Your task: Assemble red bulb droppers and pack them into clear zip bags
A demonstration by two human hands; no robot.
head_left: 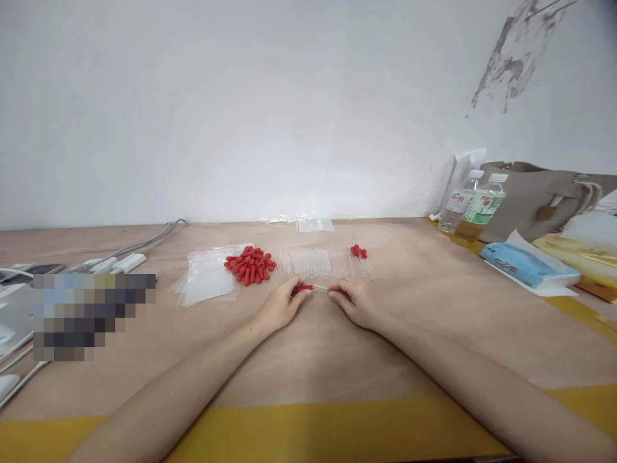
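- The left hand [281, 306] rests on the table [308, 360] with its fingers pinched narrow around a red rubber cap [301, 289], which shows just past the fingertips.
- The right hand [355, 302] lies opposite, fingers curled close; it appears to pinch the far end of a thin clear tube [320, 287] that runs between the two hands, though the tube is too fine to be sure of the grip.
- The cap and tube meet in the gap between the hands, low over the table surface, just in front of a row of clear tubes [313, 262].
- A heap of loose red caps [249, 264] lies beside the row to the left, touching a stack of clear zip bags [207, 278].
- A few capped tubes [359, 256] lie at the right end of the row.
- Likely risk: the tube looks thin and brittle, so pressing the cap on at an angle could bend or snap it.
- Another risk: a loose pinch on the small cap could let it slip and roll into the heap or off toward the cables [144, 244] at the left.
- The hands work close to the row, so a careless sweep of a wrist could scatter the laid-out tubes.
- Two water bottles [475, 202] and a tissue pack [527, 265] stand well apart at the right.
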